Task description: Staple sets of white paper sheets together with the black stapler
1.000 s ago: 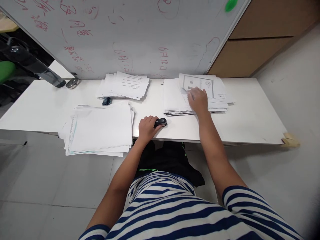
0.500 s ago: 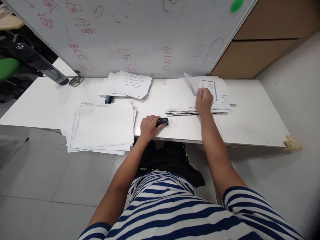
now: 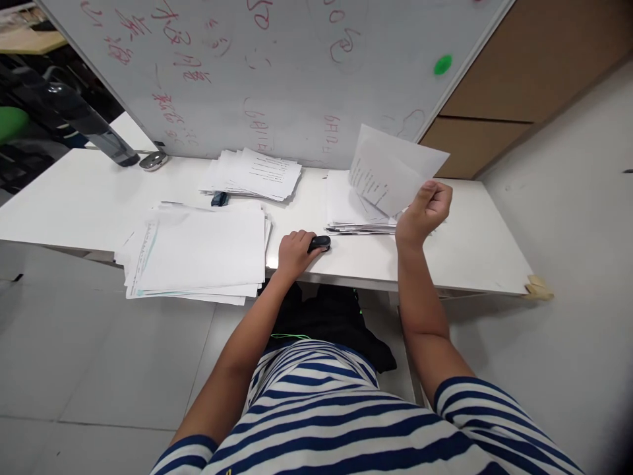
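While the left hand (image 3: 293,253) clasps a black stapler (image 3: 319,243) mid-frame, the right hand (image 3: 422,211) pinches a sheet (image 3: 390,168) raised off its stack (image 3: 353,214), text visible

The raised sheet (image 3: 393,171) is covering the back of the right-hand stack (image 3: 353,214) by the desk's (image 3: 469,251) far edge — its top page is not showing. The right hand (image 3: 424,211) is hiding the sheet's lower corner. Print on the sheet is running too small to read. The left hand (image 3: 293,254), near the front edge, is masking most of the small black object (image 3: 319,243) — what it is cannot be told. The whiteboard (image 3: 277,72) is being cut off at the top edge.
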The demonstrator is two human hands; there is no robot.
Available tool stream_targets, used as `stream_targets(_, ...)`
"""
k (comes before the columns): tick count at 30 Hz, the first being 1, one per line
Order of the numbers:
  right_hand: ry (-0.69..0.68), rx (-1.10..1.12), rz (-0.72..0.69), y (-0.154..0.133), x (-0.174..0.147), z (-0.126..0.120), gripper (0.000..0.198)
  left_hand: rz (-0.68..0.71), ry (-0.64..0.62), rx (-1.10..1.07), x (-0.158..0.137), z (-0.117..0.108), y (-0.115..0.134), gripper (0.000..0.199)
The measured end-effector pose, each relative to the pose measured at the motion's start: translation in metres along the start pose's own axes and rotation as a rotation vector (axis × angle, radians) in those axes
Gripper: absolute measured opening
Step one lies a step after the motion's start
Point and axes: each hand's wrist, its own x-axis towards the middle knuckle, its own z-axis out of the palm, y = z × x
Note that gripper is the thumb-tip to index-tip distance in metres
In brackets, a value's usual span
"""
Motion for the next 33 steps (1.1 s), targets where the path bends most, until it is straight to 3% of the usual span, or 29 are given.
stream_targets(4,-0.006,0.145,0.113,-0.023,-0.008,-0.016,0.044,-0.003,0.095,-0.067,-0.001,-0.008,0.008,0.049)
stream_targets(9,-0.136,0.383,0.158,-0.044,-0.031,-0.031,0.047,-0.063,0.286,-0.396,0.017,-0.043,0.046,0.078)
stream_targets(13,-0.278,0.52,0.166,-0.063,-0.042,-0.043,0.05,-0.159,0.21,-0.723,0.045,-0.066,0.074,0.098)
stream_targets(16,-0.287,0.591,0.233,-0.076,-0.044,-0.05,0.045,-0.151,0.132,-0.868,0.061,-0.071,0.084,0.109)
stream_targets(27,-0.268,0.656,0.351,-0.082,-0.05,-0.054,0.039,-0.125,0.052,-0.939,0.066,-0.056,0.1,0.1)
stream_targets(33,-0.341,0.694,0.4,-0.082,-0.049,-0.053,0.053,-0.132,0.072,-0.868,0.065,-0.049,0.101,0.095)
